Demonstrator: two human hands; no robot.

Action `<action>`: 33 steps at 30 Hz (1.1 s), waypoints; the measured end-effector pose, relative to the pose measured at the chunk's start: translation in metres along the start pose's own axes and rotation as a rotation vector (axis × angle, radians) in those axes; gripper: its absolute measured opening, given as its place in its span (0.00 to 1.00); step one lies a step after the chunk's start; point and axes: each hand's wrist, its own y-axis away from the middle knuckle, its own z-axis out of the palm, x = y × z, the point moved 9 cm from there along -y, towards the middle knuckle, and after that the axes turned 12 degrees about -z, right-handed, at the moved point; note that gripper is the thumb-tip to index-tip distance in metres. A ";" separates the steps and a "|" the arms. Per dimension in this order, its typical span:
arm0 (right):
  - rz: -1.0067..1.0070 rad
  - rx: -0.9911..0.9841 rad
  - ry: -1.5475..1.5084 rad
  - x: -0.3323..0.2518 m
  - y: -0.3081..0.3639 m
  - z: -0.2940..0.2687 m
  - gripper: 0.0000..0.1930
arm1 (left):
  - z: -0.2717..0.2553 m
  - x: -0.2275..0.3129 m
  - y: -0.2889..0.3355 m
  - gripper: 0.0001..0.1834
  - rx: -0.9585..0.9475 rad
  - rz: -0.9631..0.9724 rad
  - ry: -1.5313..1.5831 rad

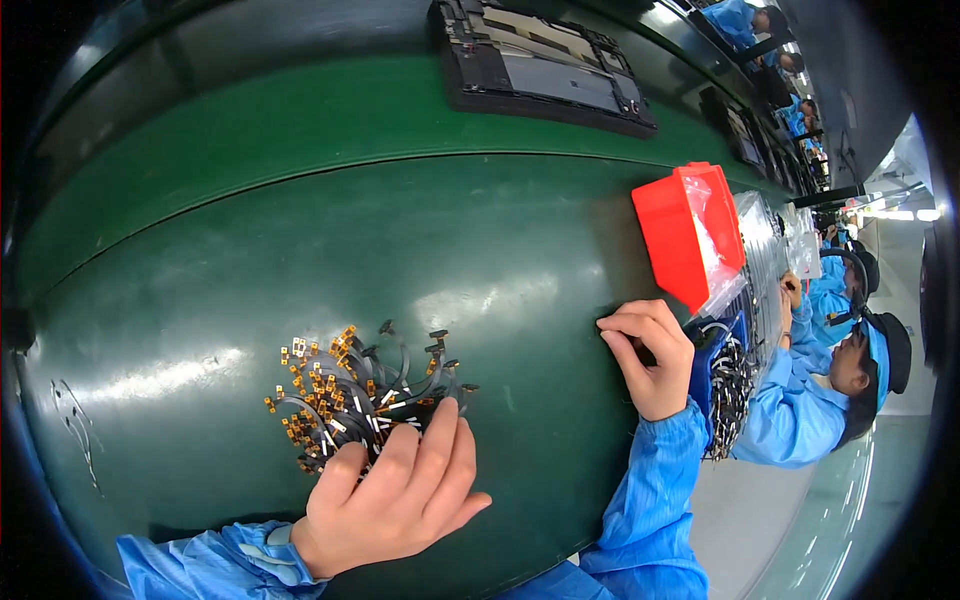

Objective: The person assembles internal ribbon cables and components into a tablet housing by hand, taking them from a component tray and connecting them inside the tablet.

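Note:
A loose pile of small dark ribbon cables (345,395) with orange-gold ends and black connectors lies on the green work surface (330,240), left of the middle. My left hand (395,495) rests palm down over the near side of this heap, its fingers stretched out and touching the cables. Its fingertips partly hide the cables beneath. Farther right, my right hand (655,360) is held over the surface with thumb and forefinger pinched together. A tiny dark bit shows at those fingertips, too small to name. Blue sleeves cover both my forearms.
A red bin (665,230) with clear plastic bags stands at the right, beside a blue tray (703,375) of dark cables. An opened black device (550,70) sits at the far side. Thin wires (78,430) lie far left. Co-workers in blue (800,400) sit along the right.

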 end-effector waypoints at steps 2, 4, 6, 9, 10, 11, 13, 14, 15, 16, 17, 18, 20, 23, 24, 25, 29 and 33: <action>-0.003 0.005 -0.010 0.002 0.000 0.002 0.08 | 0.002 -0.003 -0.001 0.29 -0.043 -0.019 -0.032; -0.012 0.010 -0.021 0.003 0.000 0.001 0.09 | 0.009 -0.009 -0.008 0.34 -0.101 -0.052 -0.059; 0.106 0.080 -0.130 0.013 0.005 0.000 0.10 | 0.008 -0.012 -0.008 0.35 -0.113 -0.069 -0.048; 0.098 0.107 -0.164 0.012 0.005 -0.004 0.10 | 0.012 -0.014 -0.008 0.37 -0.137 -0.083 -0.037; 0.063 0.068 -0.160 0.008 0.002 -0.001 0.10 | 0.014 -0.016 -0.008 0.38 -0.144 -0.102 -0.013; 0.066 0.068 -0.157 0.009 0.000 -0.001 0.10 | 0.016 -0.018 -0.009 0.38 -0.151 -0.120 0.011; -0.054 -0.004 -0.081 -0.001 -0.005 0.004 0.11 | 0.015 -0.018 -0.010 0.38 -0.149 -0.131 -0.003; -0.038 -0.014 -0.092 0.000 -0.006 0.005 0.10 | 0.014 -0.018 -0.011 0.38 -0.148 -0.142 -0.018; -0.046 -0.011 -0.116 -0.001 -0.007 0.008 0.10 | 0.011 -0.019 -0.010 0.38 -0.159 -0.148 -0.040; -0.096 -0.019 -0.092 -0.004 -0.009 0.009 0.10 | 0.008 -0.015 -0.010 0.38 -0.159 -0.112 -0.055; -0.148 -0.026 -0.070 -0.007 -0.010 0.011 0.09 | 0.004 -0.012 -0.009 0.38 -0.159 -0.076 -0.070; -0.142 -0.021 -0.053 -0.006 -0.009 0.008 0.08 | 0.007 -0.005 -0.006 0.40 -0.145 -0.047 -0.021; -0.148 -0.029 -0.007 -0.007 -0.008 0.006 0.08 | 0.013 -0.003 -0.004 0.40 -0.145 -0.039 -0.012; -0.182 -0.040 0.041 -0.013 -0.009 0.008 0.08 | 0.012 -0.005 -0.006 0.40 -0.133 -0.057 0.026; -0.195 -0.048 0.074 -0.014 -0.009 0.009 0.08 | 0.011 -0.008 -0.007 0.40 -0.136 -0.071 0.022; -0.200 -0.050 0.073 -0.016 -0.010 0.010 0.08 | 0.011 -0.010 -0.008 0.40 -0.138 -0.084 0.019; -0.273 -0.047 -0.022 -0.041 -0.028 0.014 0.09 | 0.014 -0.013 -0.009 0.41 -0.157 -0.135 0.036; -0.585 -0.285 -0.253 -0.105 -0.055 0.063 0.11 | 0.015 -0.016 -0.009 0.39 -0.150 -0.136 -0.012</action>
